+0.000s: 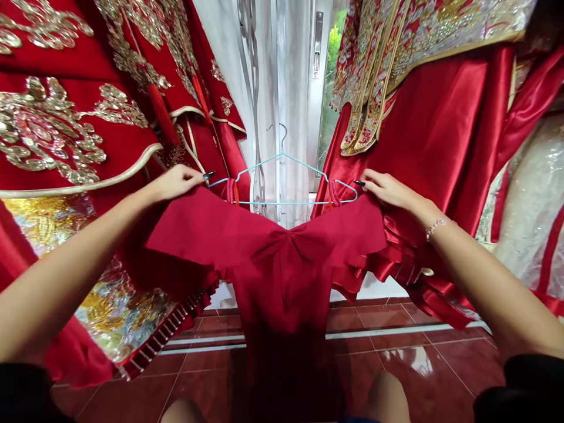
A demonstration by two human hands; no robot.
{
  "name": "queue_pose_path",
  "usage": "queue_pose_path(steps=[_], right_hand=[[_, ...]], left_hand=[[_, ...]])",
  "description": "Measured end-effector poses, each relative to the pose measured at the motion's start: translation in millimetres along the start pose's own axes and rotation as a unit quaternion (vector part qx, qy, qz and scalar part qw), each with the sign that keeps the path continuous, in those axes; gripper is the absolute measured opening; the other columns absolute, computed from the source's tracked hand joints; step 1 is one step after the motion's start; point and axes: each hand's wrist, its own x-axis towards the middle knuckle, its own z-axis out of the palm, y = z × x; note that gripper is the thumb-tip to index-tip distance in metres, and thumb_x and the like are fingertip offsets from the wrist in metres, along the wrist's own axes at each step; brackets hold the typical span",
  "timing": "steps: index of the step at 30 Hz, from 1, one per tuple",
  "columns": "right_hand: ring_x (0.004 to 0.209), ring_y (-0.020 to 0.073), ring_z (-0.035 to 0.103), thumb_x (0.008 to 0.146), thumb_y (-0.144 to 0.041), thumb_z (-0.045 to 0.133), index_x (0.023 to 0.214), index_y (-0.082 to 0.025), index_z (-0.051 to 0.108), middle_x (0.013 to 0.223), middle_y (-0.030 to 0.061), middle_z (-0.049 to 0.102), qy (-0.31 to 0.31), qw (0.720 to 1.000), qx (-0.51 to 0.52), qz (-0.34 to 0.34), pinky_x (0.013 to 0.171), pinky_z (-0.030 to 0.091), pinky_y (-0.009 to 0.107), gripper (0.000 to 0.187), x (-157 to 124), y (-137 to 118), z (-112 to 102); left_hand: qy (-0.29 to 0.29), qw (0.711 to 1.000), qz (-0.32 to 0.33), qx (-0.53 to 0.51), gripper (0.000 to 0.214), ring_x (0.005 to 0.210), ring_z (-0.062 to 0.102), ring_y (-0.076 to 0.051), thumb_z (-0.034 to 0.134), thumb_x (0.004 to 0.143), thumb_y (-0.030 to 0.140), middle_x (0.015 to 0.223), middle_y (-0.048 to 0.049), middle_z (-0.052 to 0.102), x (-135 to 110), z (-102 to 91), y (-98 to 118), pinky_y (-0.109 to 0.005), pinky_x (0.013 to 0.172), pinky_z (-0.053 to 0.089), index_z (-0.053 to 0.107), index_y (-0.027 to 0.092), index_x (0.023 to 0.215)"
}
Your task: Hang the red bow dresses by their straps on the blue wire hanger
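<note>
Okay, so someone's holding up a red satin dress (282, 276) with a big bow across the front, and it's hanging by two little strap loops (230, 191) off a light blue wire hanger (282, 202). The left hand (176, 183) is pinching the top edge of the dress out by the hanger's left end, fingers (191, 174) clenched on the fabric, and the right hand (390, 191) is doing the same on the other side, fingers (369, 180) gripping the opposite edge. From this head-down angle it's hard to be sure, but it looks like they're holding cloth only, not the wire.

The main thing here is the layout: the hanger's long axis is running straight across between the two hands, its hook is pointing up, and the dress is dropping down the middle toward the floor. Neither hand is really closer – each one is sitting right beside its own end of the hanger.

Around all this, heavily embroidered red-and-gold garments (53, 135) are hanging on both sides, a sheer white curtain (291, 88) is hanging behind the hanger, and glossy red floor tiles (423, 364) are showing below. There's also a beaded bracelet (435, 229) sitting on the right wrist.
</note>
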Motion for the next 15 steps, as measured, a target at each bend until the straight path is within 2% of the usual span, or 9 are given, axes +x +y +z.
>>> queue_pose_path(steps=[4,8,11,15], right_hand=[[0.071,0.0222,0.057,0.096,-0.05,0.038,0.116,-0.02,0.058,0.081,0.0067,0.066,0.02,0.988,-0.154,-0.014,0.069,0.04,0.034,0.041,38,-12,-12],[0.085,0.0276,0.062,0.098,-0.048,0.037,0.132,-0.017,0.053,0.095,0.012,0.072,0.029,0.977,-0.204,-0.05,0.075,0.041,0.037,0.049,69,-42,-13],[0.089,0.0289,0.063,0.099,-0.047,0.039,0.135,-0.018,0.051,0.098,0.0113,0.073,0.016,0.973,-0.218,-0.075,0.078,0.041,0.037,0.048,84,-68,-12],[0.089,0.0257,0.062,0.102,-0.047,0.038,0.133,-0.018,0.05,0.098,0.0091,0.071,-0.008,0.973,-0.209,-0.101,0.08,0.042,0.036,0.044,92,-96,4]], left_hand=[[-0.006,0.995,0.049,0.09,0.044,0.056,0.026,-0.011,0.051,0.087,0.042,0.049,0.0042,0.027,53,-12.4,29,-0.027,0.057,0.023,0.032,0.022,0.052],[0.011,0.985,0.121,0.122,0.05,0.054,0.027,-0.012,0.048,0.088,0.046,0.048,0.0031,0.021,94,-14.4,66,-0.031,0.058,0.021,0.027,0.024,0.049],[0.038,0.981,0.166,0.097,0.051,0.056,0.031,-0.012,0.045,0.09,0.051,0.05,0.0032,0.02,106,-9.3,87,-0.031,0.061,0.025,0.026,0.024,0.05],[0.048,0.976,0.199,0.071,0.053,0.059,0.038,-0.014,0.043,0.091,0.051,0.049,0.0024,0.025,98,15.2,97,-0.035,0.071,0.034,0.026,0.023,0.05]])
